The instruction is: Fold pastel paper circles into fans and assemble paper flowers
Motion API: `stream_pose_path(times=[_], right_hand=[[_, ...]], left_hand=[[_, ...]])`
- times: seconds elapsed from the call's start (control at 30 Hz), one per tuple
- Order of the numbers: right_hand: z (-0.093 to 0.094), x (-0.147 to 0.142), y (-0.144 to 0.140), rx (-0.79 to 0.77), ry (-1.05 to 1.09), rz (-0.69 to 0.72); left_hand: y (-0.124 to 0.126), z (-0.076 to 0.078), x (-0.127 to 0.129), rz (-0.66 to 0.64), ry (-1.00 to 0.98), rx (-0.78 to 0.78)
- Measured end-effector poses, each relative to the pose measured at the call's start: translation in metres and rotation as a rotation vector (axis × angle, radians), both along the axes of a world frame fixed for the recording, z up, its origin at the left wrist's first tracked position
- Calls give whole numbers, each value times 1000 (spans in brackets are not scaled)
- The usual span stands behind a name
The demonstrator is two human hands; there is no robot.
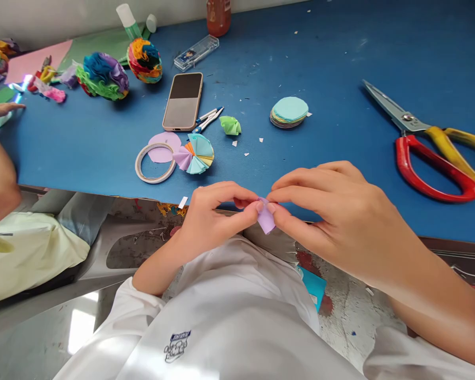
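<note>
both the left hand (209, 216) and right hand (332, 211) pinch the folded lilac paper piece (266, 219) between fingertips, its point hanging down toward the lap

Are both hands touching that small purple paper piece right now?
Touching. The head view shows the left hand and right hand pinching the purple paper piece between their fingertips, with no gap.
</note>
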State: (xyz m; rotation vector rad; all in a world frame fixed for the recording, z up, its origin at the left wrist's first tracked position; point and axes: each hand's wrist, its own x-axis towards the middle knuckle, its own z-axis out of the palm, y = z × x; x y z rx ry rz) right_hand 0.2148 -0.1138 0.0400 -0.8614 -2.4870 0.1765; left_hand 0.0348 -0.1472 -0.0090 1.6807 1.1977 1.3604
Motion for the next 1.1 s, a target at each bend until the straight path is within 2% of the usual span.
stream_pose_path(times=[0.13, 0.3, 0.4, 0.53, 0.73, 0.9, 1.1], right_hand=[[0, -1, -2, -16, -23, -15], [0, -3, -3, -79, -15, -42], [0, -3, -3, -111, 5, -34], [-1, -3, -2, -53, 55, -55], [-3, -3, -1, 26, 62, -95], [-6, -3, -3, 91, 53, -69], [-8, -2, -4, 172, 54, -1]], left_hand=[[1, -3, 2, 49, 190, 235], [3, -9, 6, 135, 224, 430], [3, -9, 8, 181, 214, 479], [2, -10, 9, 210, 229, 477], [2, -15, 9, 301, 324, 665], [1, -16, 10, 288, 348, 653], [-2, -8, 8, 236, 307, 557]])
